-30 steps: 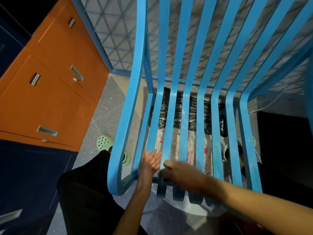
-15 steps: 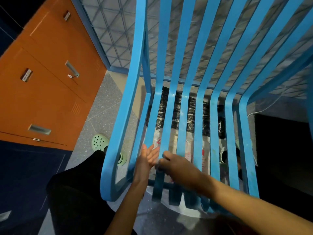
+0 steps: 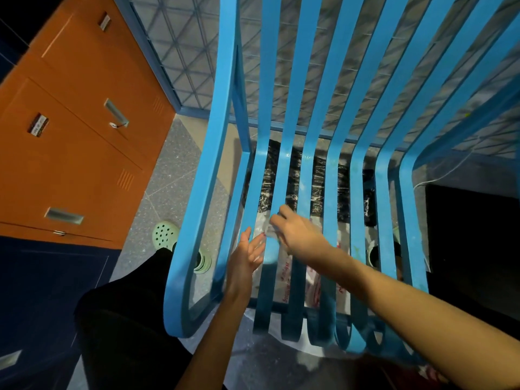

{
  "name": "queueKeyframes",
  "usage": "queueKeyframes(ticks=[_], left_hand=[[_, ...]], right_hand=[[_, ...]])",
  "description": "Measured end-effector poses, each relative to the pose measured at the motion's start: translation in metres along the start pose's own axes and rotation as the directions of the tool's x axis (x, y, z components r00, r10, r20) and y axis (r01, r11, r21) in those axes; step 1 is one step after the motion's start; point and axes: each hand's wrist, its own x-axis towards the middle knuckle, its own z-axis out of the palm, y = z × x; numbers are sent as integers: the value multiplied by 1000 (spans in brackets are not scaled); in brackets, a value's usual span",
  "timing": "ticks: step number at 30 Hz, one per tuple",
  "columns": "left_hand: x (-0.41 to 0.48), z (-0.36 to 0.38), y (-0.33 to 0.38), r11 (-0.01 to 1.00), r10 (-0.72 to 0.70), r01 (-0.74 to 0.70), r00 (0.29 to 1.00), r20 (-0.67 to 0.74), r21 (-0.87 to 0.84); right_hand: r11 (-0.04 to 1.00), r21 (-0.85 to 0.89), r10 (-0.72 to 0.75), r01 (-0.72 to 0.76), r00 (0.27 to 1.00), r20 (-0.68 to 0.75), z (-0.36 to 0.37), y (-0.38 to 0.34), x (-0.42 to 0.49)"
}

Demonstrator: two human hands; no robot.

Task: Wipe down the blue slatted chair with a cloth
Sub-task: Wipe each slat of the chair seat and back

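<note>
Now R hand [image 3: 298, 235] on chair [image 3: 356, 198] slats, L hand [image 3: 245, 258] straight-fingered beside.

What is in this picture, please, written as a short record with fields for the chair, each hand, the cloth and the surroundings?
chair: blue slatted chair, seen from above
left: left hand, fingers straight, by the seat's left slats
right: right hand, fingers curled, over the seat slats
cloth: not clearly visible; something pale and blurred at the right hand's fingers
under seat: plastic bag with red print
beside chair: orange cabinet; green shoe on the speckled floor
</note>
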Motion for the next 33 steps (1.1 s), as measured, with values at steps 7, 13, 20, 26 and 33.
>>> queueKeyframes(ticks=[7,13,20,26,33], left_hand=[[-9,-3,-2,999,45,-45,999,-12,21],[-7,-3,-3,995,59,-58,998,-6,77],[0,0,0,996,63,-62,998,-24,63],[2,7,1,991,97,-97,995,7,96],[15,12,10,983,156,-158,987,30,98]], right_hand=[[952,116,-302,283,929,213,3,-19,-53],[997,-27,-69,70,997,32,-19,23,21],[995,58,-83,84,996,-17,6,-2,-2],[962,205,-210,183,970,122,-1,-15,-45],[998,18,-51,52,997,-58,-19,53,53]])
